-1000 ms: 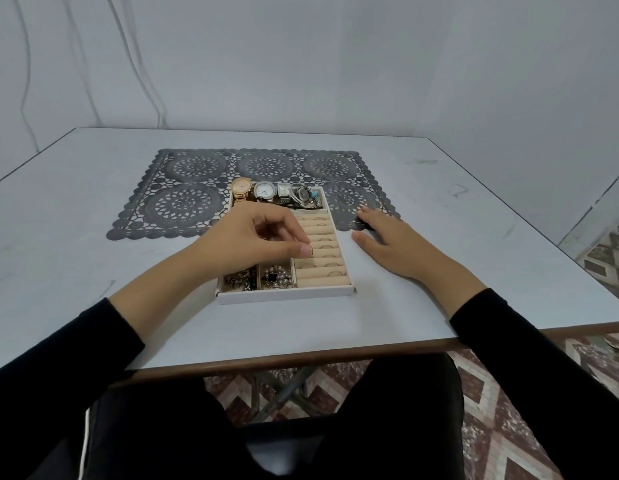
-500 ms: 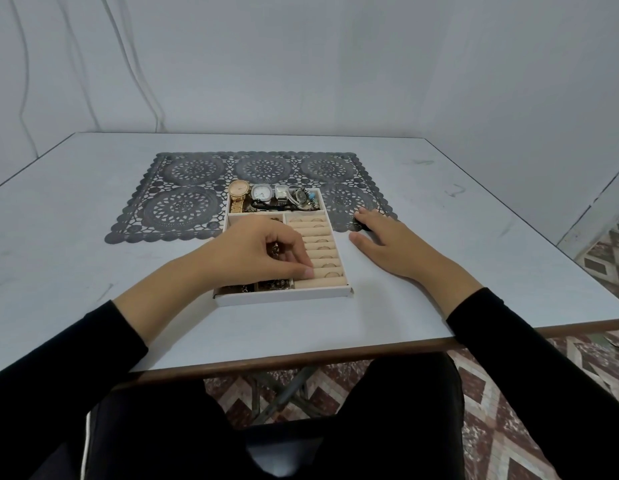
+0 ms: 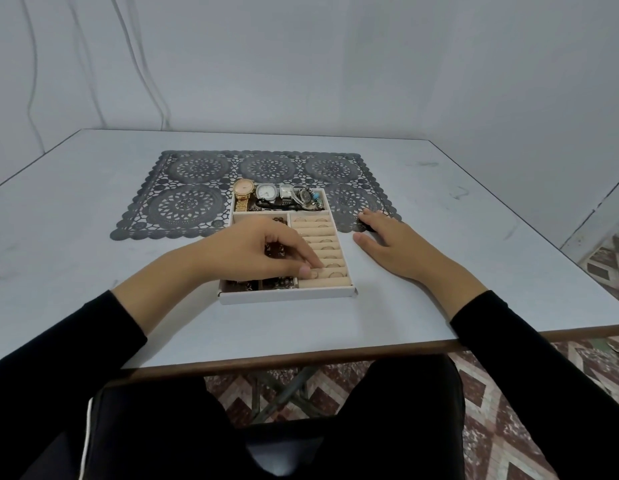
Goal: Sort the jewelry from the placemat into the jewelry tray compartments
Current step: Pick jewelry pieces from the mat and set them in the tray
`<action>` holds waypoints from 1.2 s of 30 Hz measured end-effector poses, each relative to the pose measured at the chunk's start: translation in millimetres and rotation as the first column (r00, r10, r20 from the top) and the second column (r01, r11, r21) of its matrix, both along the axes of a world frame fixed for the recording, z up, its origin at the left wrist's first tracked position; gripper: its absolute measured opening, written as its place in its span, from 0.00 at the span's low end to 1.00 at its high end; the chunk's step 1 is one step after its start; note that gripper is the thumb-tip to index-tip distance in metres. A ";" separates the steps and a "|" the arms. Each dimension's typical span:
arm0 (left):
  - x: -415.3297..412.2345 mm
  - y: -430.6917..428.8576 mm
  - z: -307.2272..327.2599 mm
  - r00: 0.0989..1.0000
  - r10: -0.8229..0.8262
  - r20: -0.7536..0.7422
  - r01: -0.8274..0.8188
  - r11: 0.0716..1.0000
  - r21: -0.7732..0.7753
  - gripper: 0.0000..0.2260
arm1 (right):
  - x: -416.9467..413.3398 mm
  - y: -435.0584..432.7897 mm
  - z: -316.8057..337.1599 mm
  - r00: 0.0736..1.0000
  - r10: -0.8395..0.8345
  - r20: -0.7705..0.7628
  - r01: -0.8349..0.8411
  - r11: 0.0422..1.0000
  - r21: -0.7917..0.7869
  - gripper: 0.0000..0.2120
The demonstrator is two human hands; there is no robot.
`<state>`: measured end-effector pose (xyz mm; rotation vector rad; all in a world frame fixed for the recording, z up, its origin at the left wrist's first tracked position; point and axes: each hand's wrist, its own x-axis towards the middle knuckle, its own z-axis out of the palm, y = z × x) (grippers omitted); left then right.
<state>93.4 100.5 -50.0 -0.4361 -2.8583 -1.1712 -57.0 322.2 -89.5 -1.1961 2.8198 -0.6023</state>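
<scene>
Moved: the left grip (image 3: 263, 252) had come down from above the middle ring rows to the near end of the jewelry tray (image 3: 287, 296); the right grip (image 3: 387, 244) had kept its place.
Left grip: thumb and forefinger were pressed together, pinching a thin ring (image 3: 315, 274); the other fingers were curled beside them.
Ring: sat at those fingertips, touching a near slot of the beige ring rolls (image 3: 318, 242) in the tray's right compartment, and was largely hidden by the thumb.
Right grip: lay spread flat on the surface (image 3: 439, 209) just right of the tray, holding nothing, its fingertips touching the edge of the grey lace placemat (image 3: 193, 206).
Tray: lay with its far end on the placemat and its near end on the bare surface.
Far compartment: held a gold watch (image 3: 244, 189), a round silver watch (image 3: 266, 191), a small square watch (image 3: 285, 191) and tangled bracelets (image 3: 310, 197).
Left compartments: dark beads (image 3: 275, 251) showed beneath the left palm; small mixed pieces (image 3: 278, 282) filled the near ones.
</scene>
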 end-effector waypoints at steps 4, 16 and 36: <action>-1.8 -0.5 -2.3 0.999 -0.030 -0.010 0.030 1.000 -0.004 0.06 | -3.5 -0.1 -4.4 1.000 -0.014 0.004 0.014 1.000 0.004 0.25; -8.5 -5.8 -3.4 0.998 -0.064 0.029 0.064 0.998 0.009 0.05 | -5.6 0.0 -5.6 1.000 -0.011 -0.008 0.011 1.000 0.001 0.26; -7.6 -2.9 -1.2 0.998 -0.041 0.057 0.040 0.999 0.014 0.05 | -0.6 0.0 -1.0 1.000 -0.004 -0.011 0.004 1.000 -0.006 0.23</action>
